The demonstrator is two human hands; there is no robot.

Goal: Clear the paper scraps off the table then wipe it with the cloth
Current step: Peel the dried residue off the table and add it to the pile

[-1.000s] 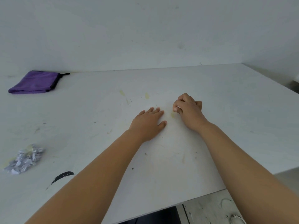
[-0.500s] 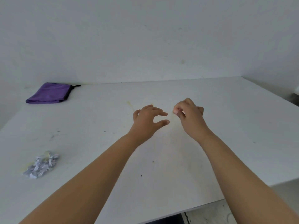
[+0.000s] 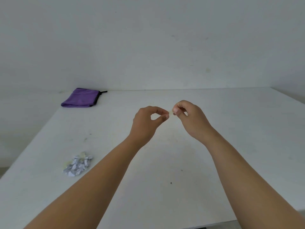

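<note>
Both hands raised over the table [image 3: 247,129] at frame centre. Left hand [image 3: 146,123] and right hand [image 3: 189,118] each pinch one small pale scrap [image 3: 171,112], thumb to forefinger. Scrap pile [image 3: 77,165] lower left. Purple cloth [image 3: 80,98] upper left.

light: even, soft, fairly bright
shadows: faint
glare: none
focus: slightly soft throughout
edges: wide-angle bend at the borders
</note>
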